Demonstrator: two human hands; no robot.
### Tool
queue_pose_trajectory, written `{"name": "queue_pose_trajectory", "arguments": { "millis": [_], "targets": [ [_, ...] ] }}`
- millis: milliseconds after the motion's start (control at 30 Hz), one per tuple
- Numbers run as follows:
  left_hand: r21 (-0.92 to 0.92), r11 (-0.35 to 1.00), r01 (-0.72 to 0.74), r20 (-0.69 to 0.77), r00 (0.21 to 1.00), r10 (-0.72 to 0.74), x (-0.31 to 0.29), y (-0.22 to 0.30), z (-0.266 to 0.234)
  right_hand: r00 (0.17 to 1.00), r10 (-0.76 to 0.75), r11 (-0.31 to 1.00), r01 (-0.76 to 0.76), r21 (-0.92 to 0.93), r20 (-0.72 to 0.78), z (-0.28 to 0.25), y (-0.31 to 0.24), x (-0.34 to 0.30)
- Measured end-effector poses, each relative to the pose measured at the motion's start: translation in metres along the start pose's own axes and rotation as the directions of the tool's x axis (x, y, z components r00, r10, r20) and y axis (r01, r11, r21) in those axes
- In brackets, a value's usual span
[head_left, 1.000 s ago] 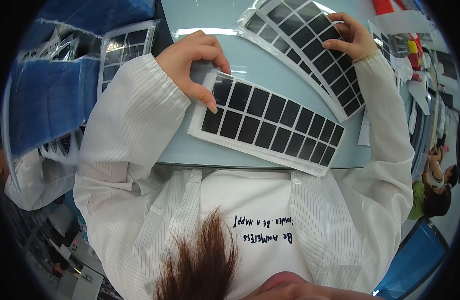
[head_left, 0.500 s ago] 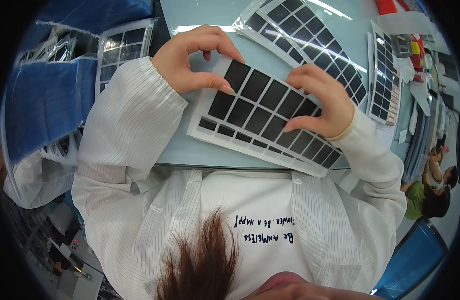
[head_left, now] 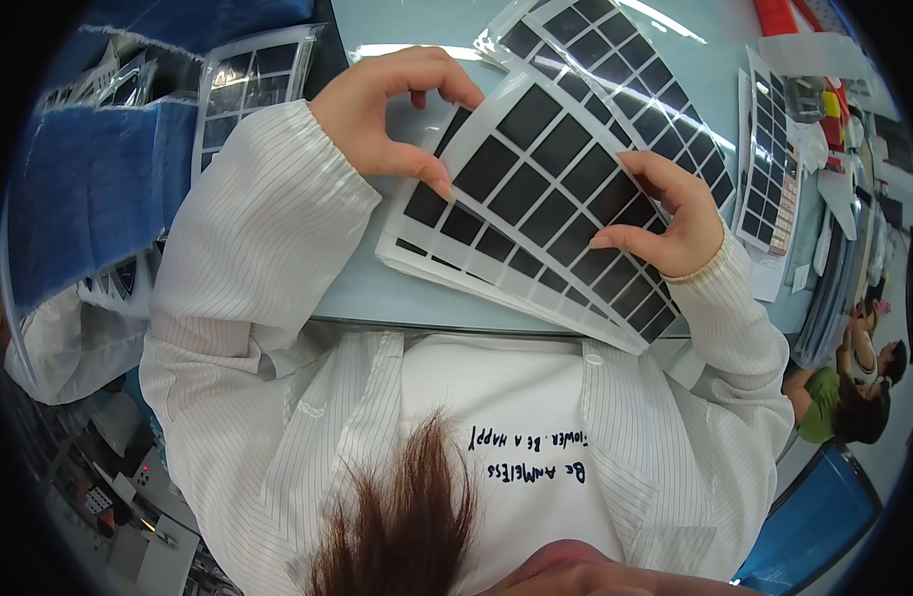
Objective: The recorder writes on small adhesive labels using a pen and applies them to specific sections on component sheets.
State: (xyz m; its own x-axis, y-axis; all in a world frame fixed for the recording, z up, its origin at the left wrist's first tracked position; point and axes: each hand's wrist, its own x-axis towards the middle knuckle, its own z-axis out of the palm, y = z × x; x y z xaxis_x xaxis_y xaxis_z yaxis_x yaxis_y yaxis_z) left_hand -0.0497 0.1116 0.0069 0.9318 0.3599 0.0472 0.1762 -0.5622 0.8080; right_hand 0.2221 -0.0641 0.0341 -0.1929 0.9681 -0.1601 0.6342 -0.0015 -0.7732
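Several white sheets printed with black squares are fanned out low in front of me, over the table's near edge. The top sheet (head_left: 561, 189) is swung up and away from the sheets under it (head_left: 463, 226), whose left ends show below. My left hand (head_left: 392, 114) grips the lower sheets at their upper left, thumb on the front and fingers at the far edge. On the right side, my right hand (head_left: 680, 209) holds the top sheet, its thumb flat on the black squares and its fingers curled over the far edge.
Beyond the sheets, plastic-wrapped packs of similar sheets (head_left: 625, 70) lie on the pale table (head_left: 382, 22). Another pack (head_left: 766, 149) lies at the right, near a red object (head_left: 777, 15). Blue covering (head_left: 114, 189) and a wrapped pack (head_left: 248, 87) are at the left. People (head_left: 839, 397) sit farther right.
The top sheet has swung up and to the right, fanning away from those beneath. My right hand has moved slightly right with it; my left hand has shifted little.
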Motion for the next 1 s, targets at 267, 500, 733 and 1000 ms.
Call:
{"name": "queue_pose_trajectory", "arguments": {
  "millis": [267, 500, 733, 1000],
  "targets": [
    [-0.365, 0.923, 0.122, -0.011, 0.991, -0.135, 0.002, 0.001, -0.002, 0.992, 0.116, 0.868, -0.079, 0.489, -0.046, -0.023, 0.010, 0.017],
    [0.171, 0.985, 0.006, -0.072, 0.997, 0.006, -0.002, 0.000, 0.002, 0.989, 0.085, 0.993, -0.075, 0.089, -0.124, -0.081, 0.078, 0.056],
    [0.182, 0.980, -0.082, 0.113, 0.992, 0.062, 0.000, 0.003, 0.007, 0.965, -0.150, 0.921, 0.057, -0.386, -0.213, -0.086, 0.092, 0.061],
    [0.047, 0.993, -0.107, -0.021, 0.994, 0.108, 0.004, 0.004, 0.009, 0.941, -0.338, 0.927, 0.327, -0.184, -0.029, -0.032, -0.005, 0.025]
  ]
}}
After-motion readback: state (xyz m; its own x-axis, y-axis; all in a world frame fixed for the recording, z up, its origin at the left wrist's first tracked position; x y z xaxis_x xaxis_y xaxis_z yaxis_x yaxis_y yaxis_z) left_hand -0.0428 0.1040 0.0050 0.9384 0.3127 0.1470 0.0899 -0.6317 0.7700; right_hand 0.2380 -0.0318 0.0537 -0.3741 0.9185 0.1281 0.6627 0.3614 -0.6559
